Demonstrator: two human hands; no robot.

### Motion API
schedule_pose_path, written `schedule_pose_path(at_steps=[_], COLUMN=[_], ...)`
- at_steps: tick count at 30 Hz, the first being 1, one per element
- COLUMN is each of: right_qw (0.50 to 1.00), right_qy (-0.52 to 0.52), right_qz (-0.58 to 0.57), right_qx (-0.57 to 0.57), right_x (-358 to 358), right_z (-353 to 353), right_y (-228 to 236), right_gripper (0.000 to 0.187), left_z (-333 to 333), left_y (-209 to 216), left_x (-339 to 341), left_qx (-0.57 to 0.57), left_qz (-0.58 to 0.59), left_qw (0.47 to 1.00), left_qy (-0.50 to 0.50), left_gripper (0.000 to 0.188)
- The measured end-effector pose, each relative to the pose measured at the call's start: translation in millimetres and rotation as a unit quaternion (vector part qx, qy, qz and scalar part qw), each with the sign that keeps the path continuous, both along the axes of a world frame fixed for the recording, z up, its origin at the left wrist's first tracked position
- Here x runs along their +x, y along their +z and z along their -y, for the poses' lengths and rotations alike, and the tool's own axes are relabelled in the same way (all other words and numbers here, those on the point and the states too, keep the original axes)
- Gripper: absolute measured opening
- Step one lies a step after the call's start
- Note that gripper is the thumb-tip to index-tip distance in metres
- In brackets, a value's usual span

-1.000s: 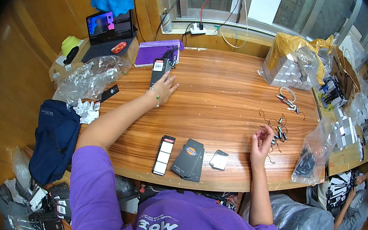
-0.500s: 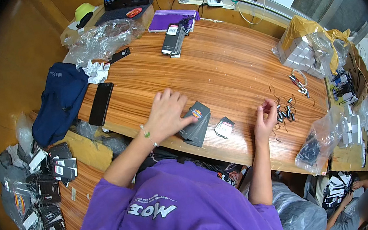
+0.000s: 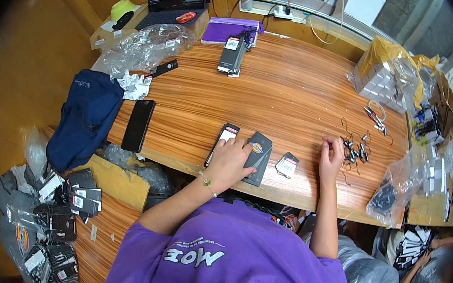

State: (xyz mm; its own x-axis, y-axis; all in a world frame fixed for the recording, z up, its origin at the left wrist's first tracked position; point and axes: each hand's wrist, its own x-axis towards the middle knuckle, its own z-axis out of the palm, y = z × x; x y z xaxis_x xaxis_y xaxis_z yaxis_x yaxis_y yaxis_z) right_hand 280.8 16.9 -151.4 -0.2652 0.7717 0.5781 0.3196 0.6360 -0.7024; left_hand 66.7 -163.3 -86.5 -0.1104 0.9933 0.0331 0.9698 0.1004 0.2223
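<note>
My left hand (image 3: 228,163) lies palm down at the desk's near edge, its thumb apart from the fingers. The fingertips touch a black hang tag with a white label (image 3: 229,133), mostly covered by the hand. The thumb rests at a fanned pile of dark grey hang tags (image 3: 260,163). To the right is a small tag with a white label (image 3: 287,165). My right hand (image 3: 330,160) is raised with loosely bent fingers and nothing visible in them. Beside it lie several black cords with small silver-and-black fasteners (image 3: 356,151).
More tags (image 3: 232,55) are stacked by a purple folder (image 3: 230,29). A phone (image 3: 138,126), a navy cloth bag (image 3: 85,116) and a laptop (image 3: 175,0) occupy the left side. Wrapped white boxes (image 3: 383,80) and snips (image 3: 373,118) lie right. A co-worker's hands (image 3: 422,259) show lower right.
My left hand has drawn nearer to me and down onto the tags, and the labelled black tag now shows past its fingers. My right hand stays by the cords. The whole view has shifted slightly.
</note>
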Motion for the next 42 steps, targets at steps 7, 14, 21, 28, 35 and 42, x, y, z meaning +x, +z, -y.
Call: schedule_pose_path(at_steps=[7,14,21,28,35,42], right_qw=[0.999,0.998,0.998,0.996,0.896,0.830], right_qy=[0.020,0.044,0.014,-0.010,0.306,0.327], right_qz=[0.003,0.029,0.056,0.081,0.320,0.449], right_qx=[-0.049,-0.037,-0.016,-0.038,0.028,0.053], right_x=[-5,-13,-14,-30,-69,-81], right_z=[10,10,10,43,66,59], right_y=[7,6,3,42,72,70], right_gripper=[0.005,0.005,0.004,0.004,0.044,0.049], left_z=[0,3,-4,-9,-26,-29], left_y=[4,0,-3,0,6,13], left_x=[2,6,-10,-39,-45,-74], left_qx=[-0.020,-0.039,-0.050,-0.061,-0.003,0.021], left_qz=[0.014,0.056,0.171,0.180,0.151,0.218], left_qw=[1.000,0.998,0.984,0.977,0.982,0.976], left_qy=[-0.007,0.003,-0.026,-0.094,-0.112,-0.011], left_gripper=[0.054,0.055,0.056,0.042,0.033,0.030])
